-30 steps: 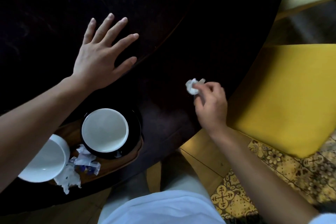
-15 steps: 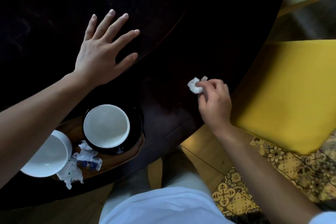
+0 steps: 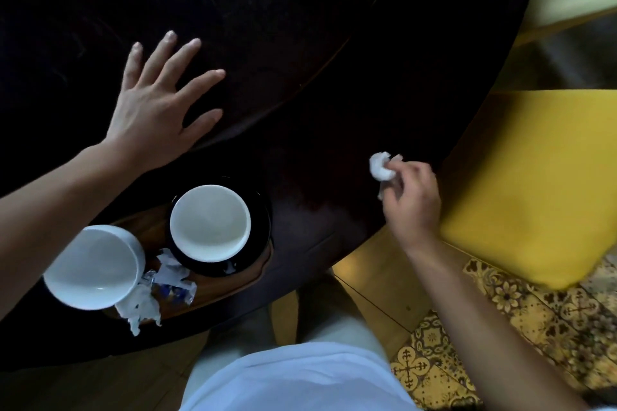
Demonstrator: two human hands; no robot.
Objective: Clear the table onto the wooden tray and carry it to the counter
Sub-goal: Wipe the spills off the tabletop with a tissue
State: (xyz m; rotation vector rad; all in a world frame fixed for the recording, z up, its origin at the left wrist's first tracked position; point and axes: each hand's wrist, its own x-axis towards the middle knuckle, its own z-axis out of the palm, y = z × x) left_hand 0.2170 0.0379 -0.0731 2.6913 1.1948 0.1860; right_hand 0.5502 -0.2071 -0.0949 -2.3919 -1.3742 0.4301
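Careful: your right hand (image 3: 412, 202) only pinches the crumpled napkin (image 3: 380, 167) by its fingertips above the table (image 3: 300, 43) edge, left hand (image 3: 157, 110) flat and spread, so it may drop short of the wooden tray (image 3: 233, 274).

Cafe or home dining spot.
Dark round wooden worktop (image 3: 300, 43), yellow cushioned seat (image 3: 534, 177), patterned yellow floor tiles (image 3: 534, 327), white cup on black saucer (image 3: 210, 222).

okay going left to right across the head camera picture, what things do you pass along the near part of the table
White bowl → crumpled wrappers → white cup on a black saucer → crumpled tissue pinched in the right hand → yellow chair seat.
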